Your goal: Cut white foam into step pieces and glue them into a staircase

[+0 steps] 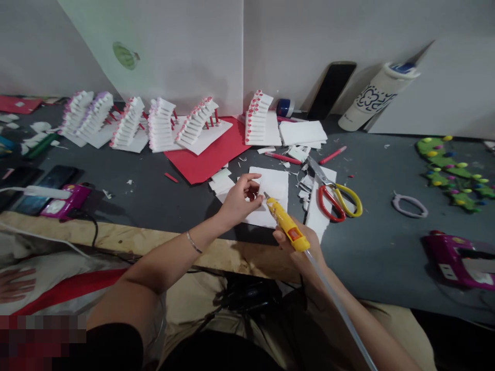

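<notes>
My right hand [303,245] is wrapped round a yellow hot glue gun [286,224] with a long clear glue stick coming out of its back. The gun's nozzle points up and left, over a white sheet [277,180] on the dark table. Just left of the nozzle is my left hand [242,201], its fingers curled with thumb and fingertips towards the nozzle; whatever they may hold is too small to make out. Orange-and-yellow-handled scissors [328,190] lie on white foam to the right.
Several small white stair models [162,123] stand along the back, some by a red sheet [209,159]. A bottle [377,98] and a phone [331,90] lean at the wall. Purple power blocks [65,201] sit left and right. Another person's hand [15,284] rests at far left.
</notes>
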A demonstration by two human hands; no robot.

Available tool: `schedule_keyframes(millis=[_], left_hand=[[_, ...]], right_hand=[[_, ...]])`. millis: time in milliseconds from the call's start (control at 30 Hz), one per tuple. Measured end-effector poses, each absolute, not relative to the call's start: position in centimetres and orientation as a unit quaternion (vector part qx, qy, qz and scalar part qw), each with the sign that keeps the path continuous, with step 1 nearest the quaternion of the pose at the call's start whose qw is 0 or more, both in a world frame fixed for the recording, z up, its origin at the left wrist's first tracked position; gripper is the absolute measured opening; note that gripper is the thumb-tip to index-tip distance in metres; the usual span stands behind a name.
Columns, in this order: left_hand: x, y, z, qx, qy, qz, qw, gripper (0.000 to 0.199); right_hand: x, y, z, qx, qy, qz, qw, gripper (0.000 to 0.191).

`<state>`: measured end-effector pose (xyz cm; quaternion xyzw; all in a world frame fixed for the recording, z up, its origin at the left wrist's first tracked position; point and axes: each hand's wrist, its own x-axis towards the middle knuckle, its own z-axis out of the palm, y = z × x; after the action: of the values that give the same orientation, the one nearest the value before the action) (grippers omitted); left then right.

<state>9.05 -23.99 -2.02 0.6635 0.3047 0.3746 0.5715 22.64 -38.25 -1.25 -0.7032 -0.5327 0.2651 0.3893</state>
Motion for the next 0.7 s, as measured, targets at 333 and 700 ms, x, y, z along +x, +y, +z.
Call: schedule_keyframes(millis=[333, 700], left_hand=[[9.1, -24.4, -2.3, 0.655, 0.294, 0.363, 0.594, 0.049], [9.0, -24.2, -2.0, 0.652, 0.291, 0.371, 0.594, 0.048]], right_hand=[[22.7, -38.2, -1.0, -0.704, -0.543, 0.255, 0.381, 0.045], [23.3, -38.1, -1.2, -0.699, -0.550, 0.272, 0.366, 0.038]])
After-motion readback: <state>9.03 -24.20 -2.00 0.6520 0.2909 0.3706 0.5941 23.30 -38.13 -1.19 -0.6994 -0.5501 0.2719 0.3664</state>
